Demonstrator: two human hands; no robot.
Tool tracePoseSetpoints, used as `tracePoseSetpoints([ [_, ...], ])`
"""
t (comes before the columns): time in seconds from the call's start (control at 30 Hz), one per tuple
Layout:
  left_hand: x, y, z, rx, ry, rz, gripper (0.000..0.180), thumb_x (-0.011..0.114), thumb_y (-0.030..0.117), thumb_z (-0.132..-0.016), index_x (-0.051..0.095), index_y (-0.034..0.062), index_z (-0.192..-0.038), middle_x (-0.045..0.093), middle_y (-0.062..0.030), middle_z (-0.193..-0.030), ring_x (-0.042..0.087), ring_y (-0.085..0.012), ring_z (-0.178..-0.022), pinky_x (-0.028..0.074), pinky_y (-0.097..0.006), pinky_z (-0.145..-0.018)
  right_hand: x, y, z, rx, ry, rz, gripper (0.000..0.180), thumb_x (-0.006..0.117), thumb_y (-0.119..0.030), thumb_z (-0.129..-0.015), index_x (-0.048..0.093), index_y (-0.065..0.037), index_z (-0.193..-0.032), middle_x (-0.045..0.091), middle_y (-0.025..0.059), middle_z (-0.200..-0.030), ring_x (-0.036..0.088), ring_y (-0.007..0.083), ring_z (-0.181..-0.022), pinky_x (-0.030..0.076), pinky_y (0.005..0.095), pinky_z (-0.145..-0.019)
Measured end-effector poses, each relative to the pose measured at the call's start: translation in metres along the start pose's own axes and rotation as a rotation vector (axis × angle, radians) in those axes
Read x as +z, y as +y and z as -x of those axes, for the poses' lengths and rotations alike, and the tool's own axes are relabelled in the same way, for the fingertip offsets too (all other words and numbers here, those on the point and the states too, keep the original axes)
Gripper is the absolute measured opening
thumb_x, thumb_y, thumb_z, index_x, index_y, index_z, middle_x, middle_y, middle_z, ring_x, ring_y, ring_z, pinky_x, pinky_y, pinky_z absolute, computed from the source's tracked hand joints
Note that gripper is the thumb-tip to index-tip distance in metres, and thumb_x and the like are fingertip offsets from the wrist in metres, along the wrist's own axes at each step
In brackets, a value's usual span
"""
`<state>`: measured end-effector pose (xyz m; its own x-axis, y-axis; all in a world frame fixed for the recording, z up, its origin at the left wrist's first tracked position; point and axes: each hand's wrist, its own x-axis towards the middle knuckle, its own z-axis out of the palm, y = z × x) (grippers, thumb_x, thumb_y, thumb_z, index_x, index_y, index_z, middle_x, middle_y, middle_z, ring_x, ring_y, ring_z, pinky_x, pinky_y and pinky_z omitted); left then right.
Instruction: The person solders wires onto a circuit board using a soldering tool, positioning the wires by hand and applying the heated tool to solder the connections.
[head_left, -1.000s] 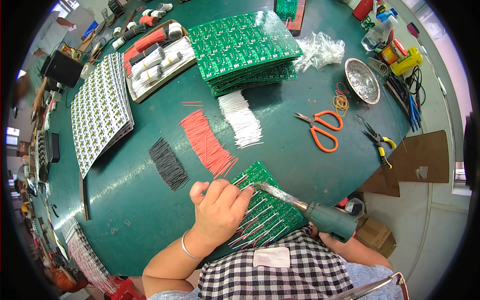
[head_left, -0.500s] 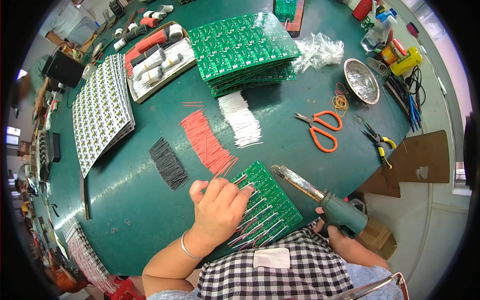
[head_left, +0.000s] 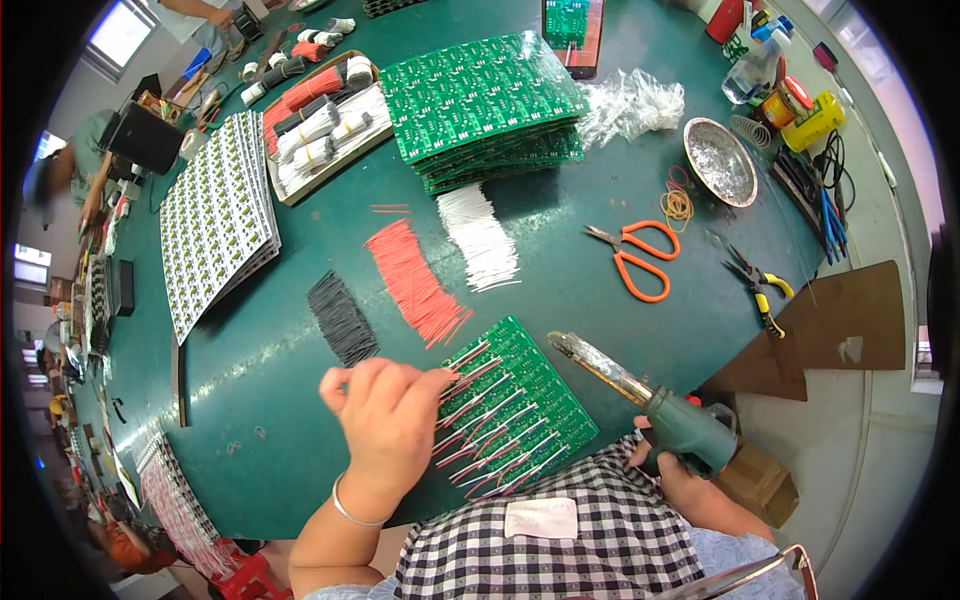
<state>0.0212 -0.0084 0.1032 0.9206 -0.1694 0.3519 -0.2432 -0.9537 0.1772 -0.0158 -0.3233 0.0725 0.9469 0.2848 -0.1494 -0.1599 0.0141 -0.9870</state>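
Note:
A green circuit board (head_left: 560, 400) lies before me, with rows of thin red and white wires (head_left: 500, 425) running over its left side. My left hand (head_left: 385, 415) is closed in a pinch at the board's left edge, its fingertips at the loose end of a wire (head_left: 478, 376). My right hand (head_left: 680, 480) grips the handle of a green soldering gun (head_left: 690, 425). Its long metal barrel points up and left, with the tip just beyond the board's right edge. Beyond the board lie cut wires in black (head_left: 340, 320), red (head_left: 415, 280) and white (head_left: 480, 240) piles.
A stack of green circuit boards (head_left: 485, 95) stands at the back, near crumpled clear plastic (head_left: 635, 105). White panels (head_left: 220, 220) and a box of wire bundles (head_left: 335, 125) are at left. Orange-handled scissors (head_left: 640, 260), pliers (head_left: 757, 288) and a metal bowl (head_left: 720, 162) lie to the right.
My left hand has moved left from over the board to its left edge, uncovering more wires. The soldering gun has hardly moved. The view has shifted slightly.

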Motion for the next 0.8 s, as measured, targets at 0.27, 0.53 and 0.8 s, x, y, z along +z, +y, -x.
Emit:
tracePoseSetpoints([
  [0.27,0.019,0.026,0.005,0.042,0.08,0.15,0.016,0.072,0.01,-0.066,0.067,0.0193,-0.078,0.051,0.0055,-0.069,0.051,-0.0152,-0.077,0.028,-0.036,-0.078,-0.004,-0.013,-0.003,-0.03,-0.171,0.297,0.027,0.058,-0.006,-0.082,0.057,0.003,-0.107,0.064,0.0099,-0.086,0.064,0.0165,-0.07,0.052,0.0286,-0.064],
  [0.53,0.031,0.023,0.009,0.109,0.057,0.095,0.014,0.061,0.016,-0.074,0.069,0.0163,-0.085,0.047,0.0049,-0.068,0.051,-0.0119,-0.076,0.026,-0.038,-0.08,-0.004,-0.015,0.001,-0.063,-0.214,0.504,0.024,0.061,-0.002,-0.077,0.061,0.002,-0.101,0.064,0.0112,-0.088,0.065,0.0185,-0.07,0.052,0.0292,-0.064],
  [0.8,0.032,0.025,0.007,0.102,0.063,0.094,0.012,0.067,0.014,-0.07,0.068,0.0167,-0.082,0.047,0.005,-0.068,0.051,-0.0129,-0.076,0.027,-0.037,-0.079,-0.006,-0.009,-0.004,-0.233,-0.264,0.602,0.03,0.063,-0.002,-0.074,0.062,0.001,-0.104,0.065,0.0119,-0.093,0.063,0.0232,-0.081,0.05,0.0325,-0.073],
])
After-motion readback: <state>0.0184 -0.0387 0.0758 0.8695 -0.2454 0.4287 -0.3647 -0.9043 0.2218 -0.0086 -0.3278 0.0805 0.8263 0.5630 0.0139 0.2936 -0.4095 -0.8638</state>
